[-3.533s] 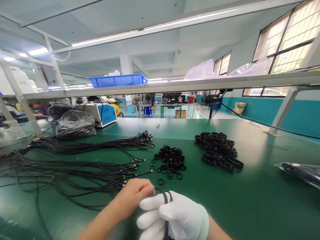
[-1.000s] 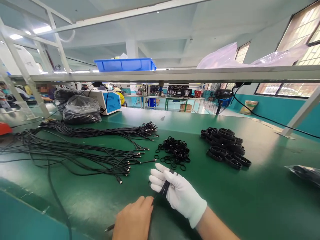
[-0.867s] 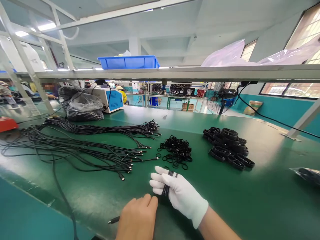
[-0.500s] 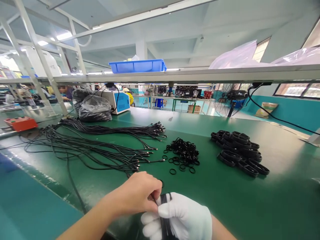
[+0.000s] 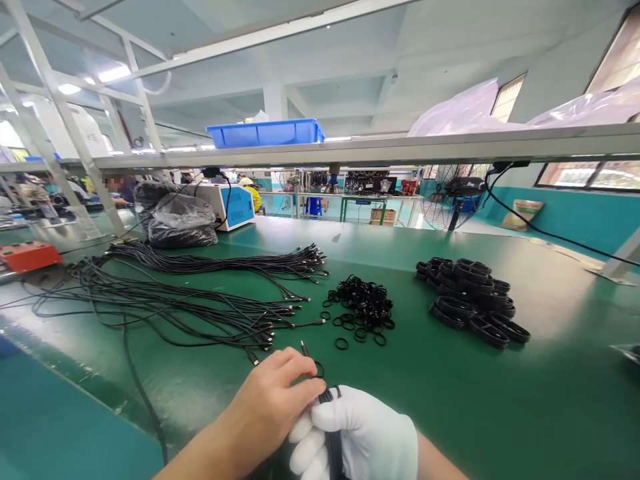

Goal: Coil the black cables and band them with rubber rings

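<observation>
At the bottom centre, my right hand (image 5: 363, 430), in a white glove, is closed around a bundle of black cable (image 5: 334, 448) wound in a coil, whose lower part runs out of view. My bare left hand (image 5: 277, 400) meets it from the left, fingers bent together at the top of the coil on a strand of the cable. What lies under those fingers is partly hidden. One cable connector (image 5: 305, 348) sticks out just beyond the left knuckles. A black ring (image 5: 319, 369) lies by the left fingertips, and a pile of similar small rings (image 5: 365, 300) sits farther forward.
Long loose black cables (image 5: 200, 300) stretch across the green table (image 5: 425, 400) on the left. Coiled cables (image 5: 470, 293) are heaped at the right. Behind stand a plastic-bagged bundle (image 5: 183, 220) and a blue-and-white machine (image 5: 235, 205). A shelf (image 5: 370, 152) with a blue tray (image 5: 265, 133) crosses above.
My left hand has turned, its fingers now lying over the top of the coil, and a connector shows beyond it. The right hand keeps its hold. The view has shifted slightly.
</observation>
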A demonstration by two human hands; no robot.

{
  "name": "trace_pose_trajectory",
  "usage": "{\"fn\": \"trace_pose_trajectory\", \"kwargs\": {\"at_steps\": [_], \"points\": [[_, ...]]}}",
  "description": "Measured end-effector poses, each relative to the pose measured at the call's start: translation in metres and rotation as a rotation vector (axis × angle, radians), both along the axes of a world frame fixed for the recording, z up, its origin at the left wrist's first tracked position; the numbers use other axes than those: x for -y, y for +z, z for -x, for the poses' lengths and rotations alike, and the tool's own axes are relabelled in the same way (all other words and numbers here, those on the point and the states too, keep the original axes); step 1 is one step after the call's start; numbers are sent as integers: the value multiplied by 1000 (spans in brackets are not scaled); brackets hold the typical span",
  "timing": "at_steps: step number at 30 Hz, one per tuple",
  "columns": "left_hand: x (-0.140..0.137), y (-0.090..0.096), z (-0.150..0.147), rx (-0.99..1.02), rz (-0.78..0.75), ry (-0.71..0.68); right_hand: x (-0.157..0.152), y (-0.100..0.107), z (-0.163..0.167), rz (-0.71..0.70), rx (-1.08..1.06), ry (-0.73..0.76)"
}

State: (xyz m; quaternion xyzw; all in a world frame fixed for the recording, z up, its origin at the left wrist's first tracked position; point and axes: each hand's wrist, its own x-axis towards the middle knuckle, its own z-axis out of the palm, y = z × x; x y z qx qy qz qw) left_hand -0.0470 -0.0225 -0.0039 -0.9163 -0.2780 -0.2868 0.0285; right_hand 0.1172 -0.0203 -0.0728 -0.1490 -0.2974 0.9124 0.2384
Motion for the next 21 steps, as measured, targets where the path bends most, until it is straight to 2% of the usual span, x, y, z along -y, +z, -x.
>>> {"fn": "trace_pose_trajectory", "kwargs": {"at_steps": [2,6,9,12,14,17,19,21], "points": [[-1,4,0,-58,98,-15,1,-3,-2,-10,-36,39],[-6,17,4,-7,633,40,6,-2,-4,-66,-95,91],[-5,10,4,197,1073,54,8,3,-6,-102,-115,95],[0,-14,-4,565,1423,-51,8,4,-9,-147,-122,67],[3,-33,-15,817,1487,-128,6,2,-10,-161,-118,21],[5,-49,-32,1046,1457,-192,4,-2,-10,-163,-103,-36],[5,-49,-38,1061,1410,-179,1,-3,-12,-172,-75,-58],[6,-41,-38,984,1351,-116,0,1,-14,-185,-46,-97]]}}
